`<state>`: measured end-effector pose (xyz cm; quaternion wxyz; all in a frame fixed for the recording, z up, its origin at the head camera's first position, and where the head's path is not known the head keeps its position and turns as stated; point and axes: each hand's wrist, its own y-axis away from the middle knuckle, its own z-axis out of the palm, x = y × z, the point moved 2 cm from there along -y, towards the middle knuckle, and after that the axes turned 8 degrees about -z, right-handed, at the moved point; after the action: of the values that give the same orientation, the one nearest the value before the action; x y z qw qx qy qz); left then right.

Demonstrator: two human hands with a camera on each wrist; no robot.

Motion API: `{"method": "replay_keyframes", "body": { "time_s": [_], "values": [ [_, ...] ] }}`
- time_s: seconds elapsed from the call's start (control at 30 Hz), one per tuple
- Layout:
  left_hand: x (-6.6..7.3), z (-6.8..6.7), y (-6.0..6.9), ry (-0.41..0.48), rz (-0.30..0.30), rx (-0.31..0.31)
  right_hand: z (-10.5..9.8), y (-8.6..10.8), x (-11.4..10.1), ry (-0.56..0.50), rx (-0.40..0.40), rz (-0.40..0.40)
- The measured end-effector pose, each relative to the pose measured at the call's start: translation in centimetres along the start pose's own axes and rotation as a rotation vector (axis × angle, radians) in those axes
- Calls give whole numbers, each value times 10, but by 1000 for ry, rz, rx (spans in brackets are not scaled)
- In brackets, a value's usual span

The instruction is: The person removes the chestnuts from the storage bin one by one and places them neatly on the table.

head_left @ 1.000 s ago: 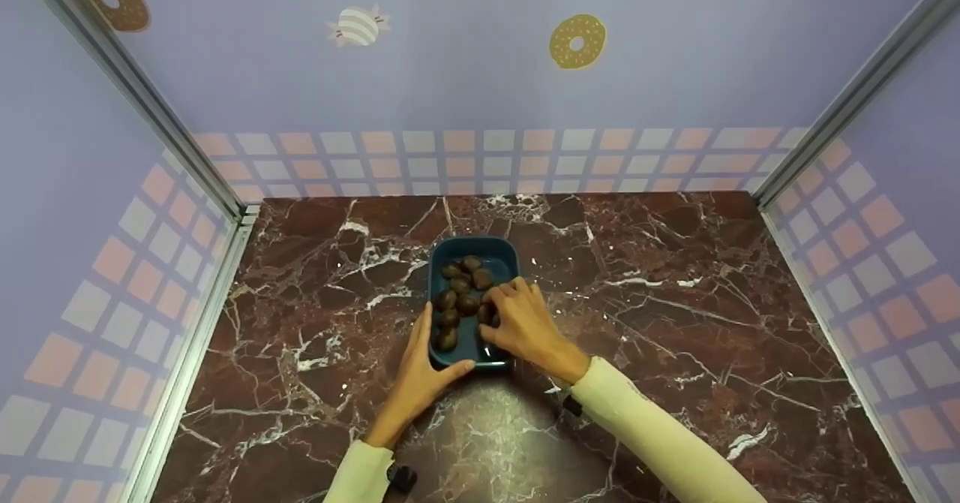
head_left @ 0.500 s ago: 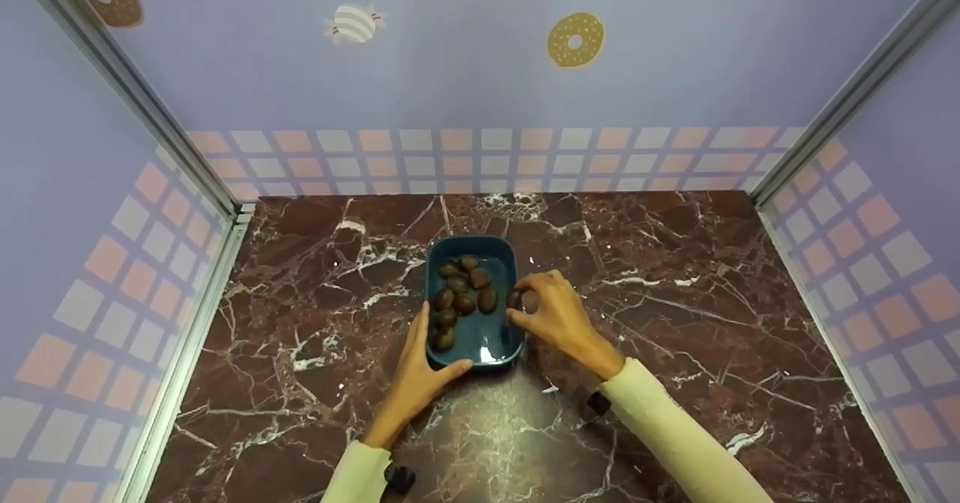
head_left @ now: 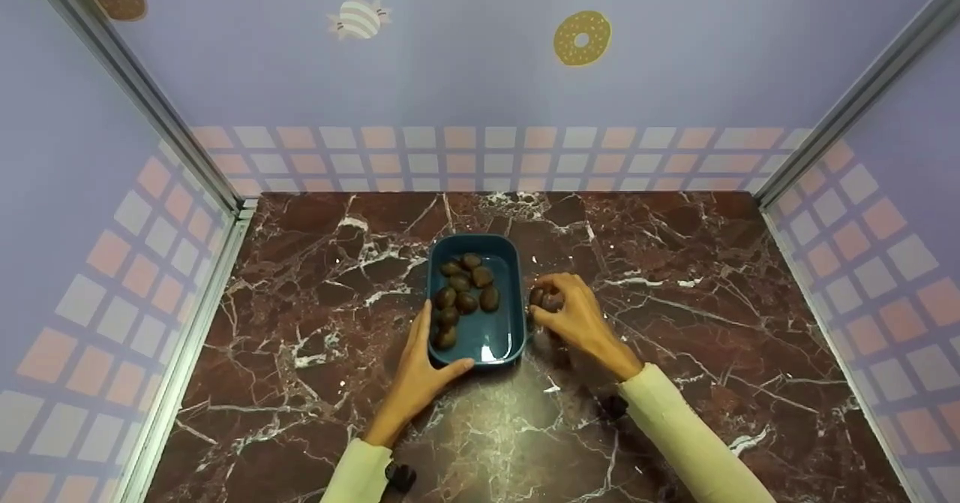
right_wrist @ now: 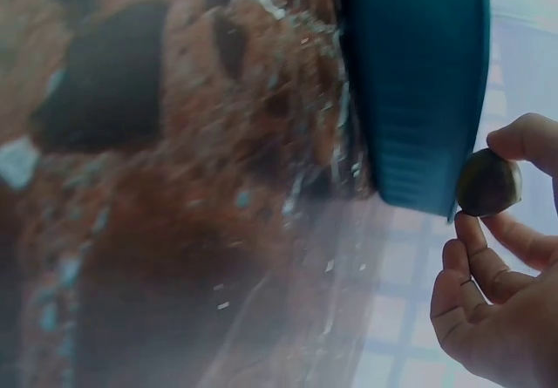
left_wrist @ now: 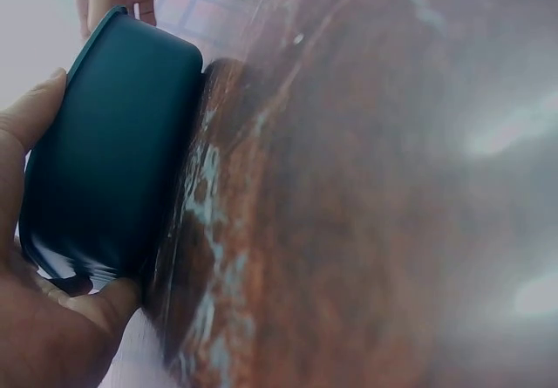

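Lilac wall [head_left: 465, 75] with pink-and-white checks, beyond blue dish [head_left: 489, 334]. Marbled red-brown tabletop [head_left: 337, 353], beneath and around dish. Dish: rectangular, round-cornered, stands upright. Brown nut-like pieces [head_left: 466, 302]: lie clustered inside dish, toward far and left sides. Left hand [head_left: 416, 375]: spans dish's near left corner, with straight fingers along left wall and thumb splayed to near rim. Right hand [head_left: 577, 319]: just right of dish, pinches held piece [right_wrist: 488, 185] between thumb and fingertip.
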<state>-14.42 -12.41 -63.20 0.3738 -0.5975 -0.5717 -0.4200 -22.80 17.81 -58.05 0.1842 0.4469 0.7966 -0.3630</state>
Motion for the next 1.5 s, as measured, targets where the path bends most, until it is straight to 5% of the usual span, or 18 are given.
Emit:
{"method": "replay_keyframes", "body": {
  "time_s": [0.27, 0.73, 1.5],
  "values": [
    [1, -1, 0, -12, 3, 5, 7, 11, 38, -24, 81, -8],
    [0, 0, 0, -16, 1, 13, 2, 12, 58, -110, 30, 245],
    [0, 0, 0, 3, -4, 9, -5, 13, 65, -94, 72, 231]
  ]
}}
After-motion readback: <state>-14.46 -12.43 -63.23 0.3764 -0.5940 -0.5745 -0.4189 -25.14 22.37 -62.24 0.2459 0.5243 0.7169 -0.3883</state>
